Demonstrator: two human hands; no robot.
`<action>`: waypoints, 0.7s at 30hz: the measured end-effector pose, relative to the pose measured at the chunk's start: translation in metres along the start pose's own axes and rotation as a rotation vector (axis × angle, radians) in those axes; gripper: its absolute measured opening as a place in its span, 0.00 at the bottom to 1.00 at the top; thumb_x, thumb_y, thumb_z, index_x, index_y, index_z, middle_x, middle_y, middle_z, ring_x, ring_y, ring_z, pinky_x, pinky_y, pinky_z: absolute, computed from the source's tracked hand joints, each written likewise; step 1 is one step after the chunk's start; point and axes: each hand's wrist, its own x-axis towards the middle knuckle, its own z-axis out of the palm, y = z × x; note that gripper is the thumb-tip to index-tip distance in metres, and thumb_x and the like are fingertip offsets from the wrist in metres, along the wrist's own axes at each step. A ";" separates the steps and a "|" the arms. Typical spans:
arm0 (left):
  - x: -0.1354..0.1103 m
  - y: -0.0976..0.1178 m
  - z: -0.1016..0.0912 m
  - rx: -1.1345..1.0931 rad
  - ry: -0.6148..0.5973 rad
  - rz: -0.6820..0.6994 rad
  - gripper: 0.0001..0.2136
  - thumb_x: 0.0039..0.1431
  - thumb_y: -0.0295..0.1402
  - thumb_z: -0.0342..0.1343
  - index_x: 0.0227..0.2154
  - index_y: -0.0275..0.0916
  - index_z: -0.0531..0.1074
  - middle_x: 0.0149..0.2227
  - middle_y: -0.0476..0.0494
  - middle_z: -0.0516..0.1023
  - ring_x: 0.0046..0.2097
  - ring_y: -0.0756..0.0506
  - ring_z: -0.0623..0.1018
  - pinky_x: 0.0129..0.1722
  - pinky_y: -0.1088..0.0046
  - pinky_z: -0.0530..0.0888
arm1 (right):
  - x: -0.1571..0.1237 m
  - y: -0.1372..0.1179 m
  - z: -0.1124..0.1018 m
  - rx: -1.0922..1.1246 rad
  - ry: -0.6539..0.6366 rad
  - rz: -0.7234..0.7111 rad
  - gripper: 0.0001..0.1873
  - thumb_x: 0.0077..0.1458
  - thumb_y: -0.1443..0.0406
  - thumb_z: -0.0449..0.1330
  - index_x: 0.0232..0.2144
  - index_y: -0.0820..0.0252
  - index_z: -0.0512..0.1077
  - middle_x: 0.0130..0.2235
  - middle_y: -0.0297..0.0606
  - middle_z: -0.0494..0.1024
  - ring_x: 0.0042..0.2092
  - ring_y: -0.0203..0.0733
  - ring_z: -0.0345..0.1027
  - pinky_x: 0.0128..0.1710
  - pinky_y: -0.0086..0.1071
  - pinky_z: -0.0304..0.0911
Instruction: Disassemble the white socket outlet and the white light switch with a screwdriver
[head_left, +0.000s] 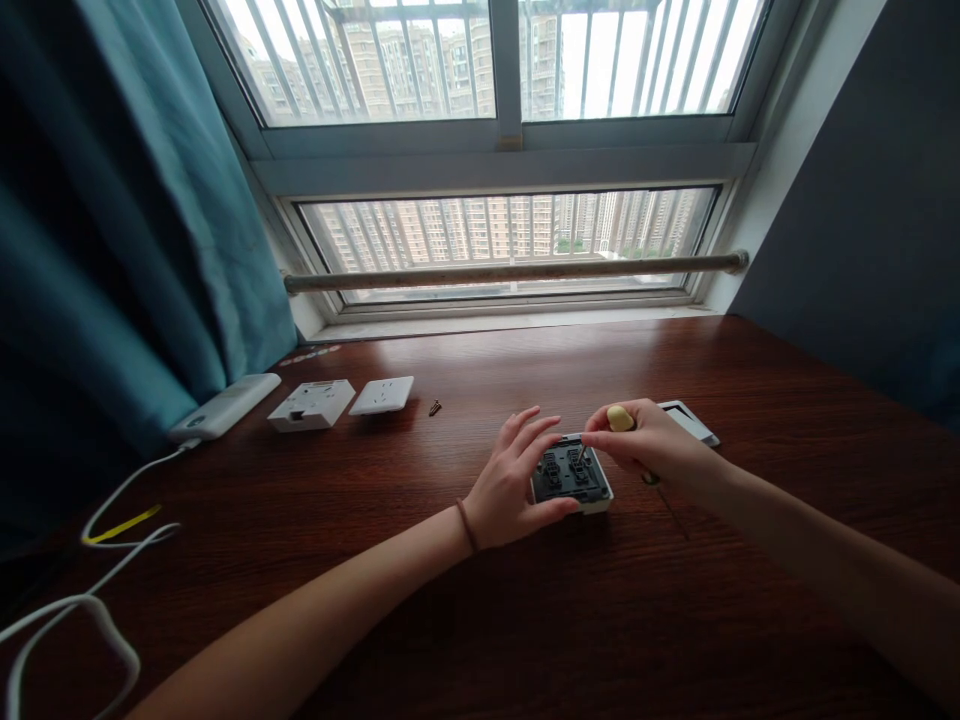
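A wall switch (574, 480) with its black inner part exposed and a white box around it lies on the table. My left hand (517, 480) steadies it, thumb along the near edge and index finger at the far edge, the other fingers raised. My right hand (630, 435) is closed on a small screwdriver (619, 418) with a pale yellow handle end. Its thin shaft slants down to the middle of the switch; whether the tip sits in a screw is too small to tell. Beyond my right hand lies a white frame cover (691, 424), partly hidden.
Farther left stand a white box (312, 406), a white socket panel (383, 396) and a few small screws (435, 408). A white power strip (225, 408) with its cable (120, 490) and a yellow strip (124, 524) lie by the blue curtain (150, 200). Another thin tool (671, 505) lies under my right wrist.
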 end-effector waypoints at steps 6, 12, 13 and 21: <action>0.003 0.034 -0.011 -0.217 0.186 -0.131 0.03 0.55 0.33 0.54 0.30 0.40 0.70 0.44 0.43 0.71 0.56 0.41 0.62 0.55 0.57 0.62 | -0.012 -0.002 0.013 0.146 -0.067 0.075 0.13 0.43 0.58 0.63 0.24 0.64 0.69 0.14 0.25 0.60 0.16 0.25 0.48 0.14 0.22 0.42; 0.007 0.036 -0.009 -0.168 0.260 -0.210 0.04 0.54 0.32 0.55 0.25 0.40 0.71 0.40 0.45 0.73 0.51 0.42 0.66 0.53 0.59 0.63 | -0.015 -0.006 0.014 0.123 -0.036 0.053 0.14 0.44 0.58 0.63 0.29 0.64 0.70 0.14 0.24 0.59 0.17 0.26 0.49 0.14 0.21 0.45; 0.009 0.030 -0.010 -0.125 0.281 -0.234 0.05 0.54 0.32 0.55 0.25 0.40 0.71 0.40 0.45 0.73 0.50 0.42 0.66 0.53 0.59 0.64 | -0.015 -0.007 0.013 0.112 -0.018 0.045 0.15 0.44 0.58 0.63 0.31 0.64 0.70 0.14 0.24 0.59 0.17 0.26 0.49 0.14 0.21 0.45; 0.014 -0.077 -0.052 0.711 0.119 -0.706 0.10 0.56 0.37 0.50 0.29 0.39 0.75 0.38 0.44 0.73 0.43 0.41 0.67 0.43 0.65 0.67 | -0.015 -0.008 0.014 0.064 0.017 0.039 0.17 0.44 0.57 0.63 0.33 0.63 0.70 0.16 0.26 0.61 0.18 0.27 0.51 0.15 0.22 0.44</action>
